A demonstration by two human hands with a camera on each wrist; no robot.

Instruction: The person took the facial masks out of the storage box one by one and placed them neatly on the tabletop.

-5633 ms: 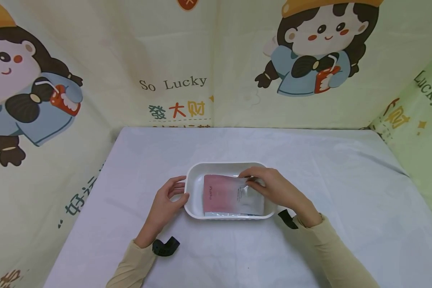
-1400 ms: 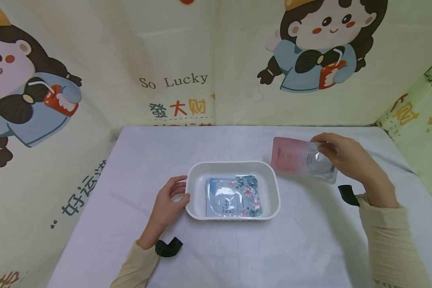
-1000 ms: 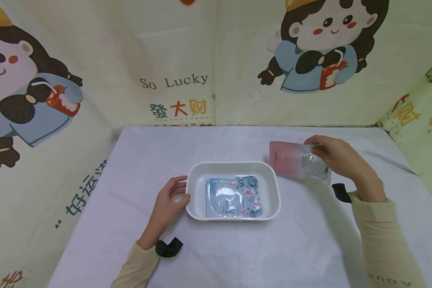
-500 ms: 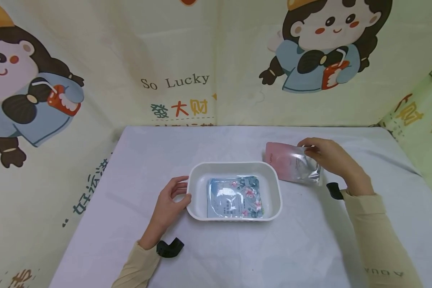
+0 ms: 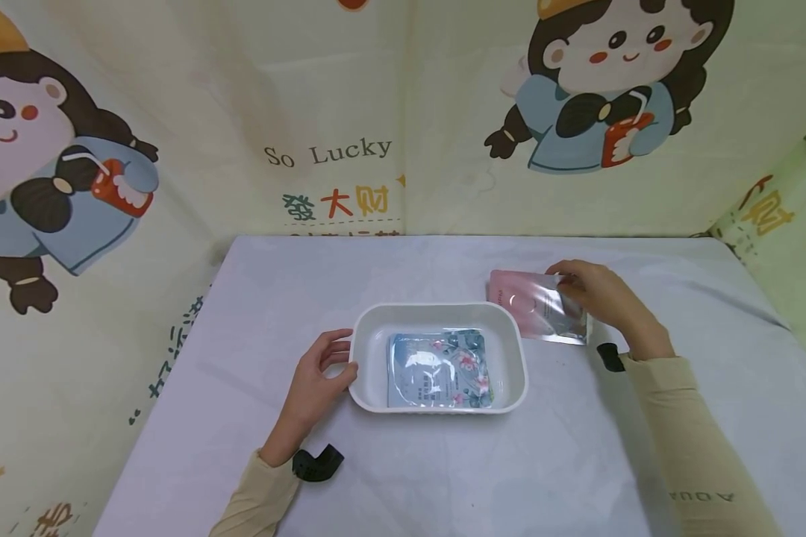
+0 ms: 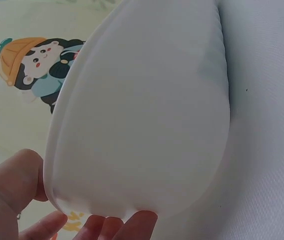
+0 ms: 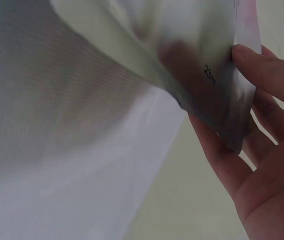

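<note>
A white tray point(image 5: 371, 388) sits mid-table with a blue floral sheet mask packet point(image 5: 430, 373) lying flat in it. My left hand point(image 5: 314, 384) holds the tray's left end. In the left wrist view its thumb point(image 6: 24, 177) is at the rim and its fingertips point(image 6: 139, 222) touch the outer wall. My right hand point(image 5: 598, 294) pinches the upper right edge of a pink-and-silver sheet mask packet point(image 5: 520, 298), beside the tray's back right corner. In the right wrist view, the packet's silver part point(image 7: 206, 50) reads "23ml", with thumb in front and fingers behind.
A white cloth point(image 5: 410, 477) covers the table. Cream curtains point(image 5: 443, 201) with cartoon prints and lettering stand behind it and along both sides. Black wrist mounts point(image 5: 318, 462) sit at both sleeves.
The pink-and-silver packet left the tray to the right, uncovering the blue one. Over the last second it moved left and toward me, lower to the table. The left hand stayed at the tray.
</note>
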